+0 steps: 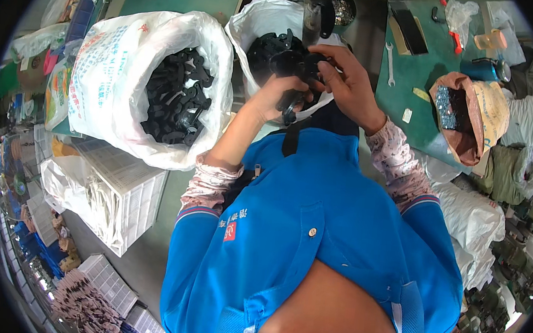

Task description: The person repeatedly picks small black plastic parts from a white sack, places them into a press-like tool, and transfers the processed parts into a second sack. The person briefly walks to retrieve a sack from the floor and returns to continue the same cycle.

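Both my hands work close together over the mouth of a white sack [252, 19] that holds dark plastic parts. My left hand [274, 96] is closed around black plastic parts [292, 100], whose exact kind I cannot make out. Just right of it, my right hand [349, 85] has its fingers bent and closed at the same black parts; its fingertips are partly hidden. To the left stands a larger white sack [106, 83], its rolled mouth open, full of black curved plastic pieces [181, 95].
A green table [408, 71] on the right carries a wrench [390, 64], a brown paper sack [496, 117] of small metal pieces and a blue bottle [481, 70]. A dark machine part [326, 16] stands beyond my hands. White plastic crates [129, 180] sit at lower left.
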Tool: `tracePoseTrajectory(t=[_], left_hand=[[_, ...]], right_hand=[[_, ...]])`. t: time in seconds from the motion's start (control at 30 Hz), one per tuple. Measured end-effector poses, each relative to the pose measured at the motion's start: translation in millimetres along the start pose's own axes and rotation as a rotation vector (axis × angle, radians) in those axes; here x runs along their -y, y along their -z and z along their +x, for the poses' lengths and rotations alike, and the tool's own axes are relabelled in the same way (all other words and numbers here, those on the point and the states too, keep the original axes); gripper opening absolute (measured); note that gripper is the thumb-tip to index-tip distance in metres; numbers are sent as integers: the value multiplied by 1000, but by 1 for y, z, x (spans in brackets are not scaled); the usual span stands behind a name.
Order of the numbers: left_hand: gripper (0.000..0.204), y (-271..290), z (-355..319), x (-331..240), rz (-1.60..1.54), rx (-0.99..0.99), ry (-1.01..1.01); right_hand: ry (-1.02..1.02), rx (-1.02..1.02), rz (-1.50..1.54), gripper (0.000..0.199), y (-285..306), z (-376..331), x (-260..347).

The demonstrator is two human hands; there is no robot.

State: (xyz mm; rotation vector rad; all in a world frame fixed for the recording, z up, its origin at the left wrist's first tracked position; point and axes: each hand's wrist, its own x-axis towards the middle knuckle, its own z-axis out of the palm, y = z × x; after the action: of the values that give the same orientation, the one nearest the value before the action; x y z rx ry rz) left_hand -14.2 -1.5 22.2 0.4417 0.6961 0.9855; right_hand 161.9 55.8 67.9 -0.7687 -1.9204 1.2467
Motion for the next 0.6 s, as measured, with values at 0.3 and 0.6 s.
tracePoseTrajectory(t=[0.3,0.6], left_hand=[[44,-12,-4,-2,92,-2,16],[62,6,-6,-6,-186,79,-72]], right_hand=[[-29,-89,-61,28,4,17,-3],[-83,-123,120,21,31,71,3]])
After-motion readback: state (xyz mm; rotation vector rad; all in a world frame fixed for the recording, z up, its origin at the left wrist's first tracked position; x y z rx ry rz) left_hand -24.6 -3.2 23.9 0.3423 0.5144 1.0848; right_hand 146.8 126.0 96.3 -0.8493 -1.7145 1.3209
